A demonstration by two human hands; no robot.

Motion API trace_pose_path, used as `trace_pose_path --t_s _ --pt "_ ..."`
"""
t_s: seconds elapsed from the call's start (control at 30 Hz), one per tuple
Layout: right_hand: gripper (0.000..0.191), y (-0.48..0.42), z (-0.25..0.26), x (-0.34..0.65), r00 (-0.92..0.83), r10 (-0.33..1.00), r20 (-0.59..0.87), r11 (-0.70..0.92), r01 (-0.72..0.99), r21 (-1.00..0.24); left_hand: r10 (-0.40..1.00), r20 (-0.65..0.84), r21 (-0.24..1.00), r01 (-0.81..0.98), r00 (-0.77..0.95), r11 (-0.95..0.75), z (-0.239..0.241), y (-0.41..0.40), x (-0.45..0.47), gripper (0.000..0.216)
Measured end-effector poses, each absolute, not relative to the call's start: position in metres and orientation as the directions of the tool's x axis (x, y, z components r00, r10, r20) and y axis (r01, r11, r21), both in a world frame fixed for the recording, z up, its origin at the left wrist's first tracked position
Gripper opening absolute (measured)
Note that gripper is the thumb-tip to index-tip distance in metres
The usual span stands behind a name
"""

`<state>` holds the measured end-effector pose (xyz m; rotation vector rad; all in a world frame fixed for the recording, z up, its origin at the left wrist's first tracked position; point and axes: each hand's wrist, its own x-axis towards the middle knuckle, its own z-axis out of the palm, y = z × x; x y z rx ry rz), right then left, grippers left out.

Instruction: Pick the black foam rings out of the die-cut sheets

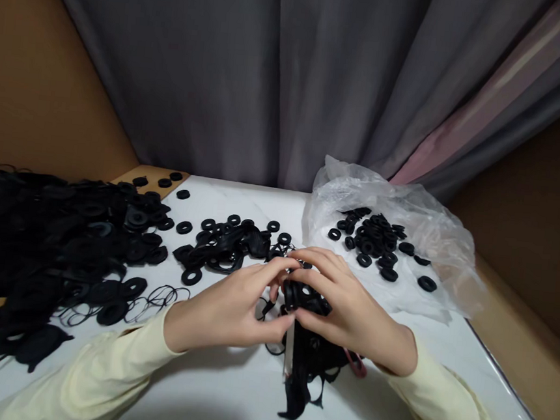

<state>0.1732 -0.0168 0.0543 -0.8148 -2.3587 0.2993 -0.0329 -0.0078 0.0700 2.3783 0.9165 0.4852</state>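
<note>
My left hand (232, 304) and my right hand (354, 311) meet near the middle of the table. Both are closed, with fingers curled and thumbs close together, around a black rubber ring (293, 294). Fingers partly hide the ring. Directly below lies a heap of torn black rubber scraps (305, 369). A narrow pale metal strip (289, 351) stands out from under my thumbs, and what it belongs to is hidden. A small reddish-pink looped piece (357, 363) shows beneath my right hand.
A large heap of black rubber rings and scraps (61, 243) covers the left side. Thin black loops (154, 300) lie beside it. More rings and trimmings (227, 248) sit beyond my hands. At right, a clear plastic bag (435, 230) carries several black rings (375, 238). Grey curtains (223, 74) hang behind.
</note>
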Motion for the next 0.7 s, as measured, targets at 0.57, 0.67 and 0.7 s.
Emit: trace_pose_path --t_s 0.57,0.67,0.7 --pt "0.033 0.021 0.044 0.193 -0.394 0.866 0.309 0.298 -0.093 -0.95 0.776 0.17 0.504 0.623 0.607 -0.598 0.024 0.065 -0.059 0.043" --pt "0.034 0.046 0.034 0.221 -0.115 0.914 0.389 0.399 0.431 -0.81 0.776 0.168 0.379 0.687 0.608 -0.62 -0.003 0.076 -0.064 0.052" --pt "0.035 0.056 0.027 0.233 -0.009 0.908 0.418 0.337 0.607 -0.72 0.768 0.17 0.344 0.693 0.617 -0.634 -0.009 0.077 -0.065 0.053"
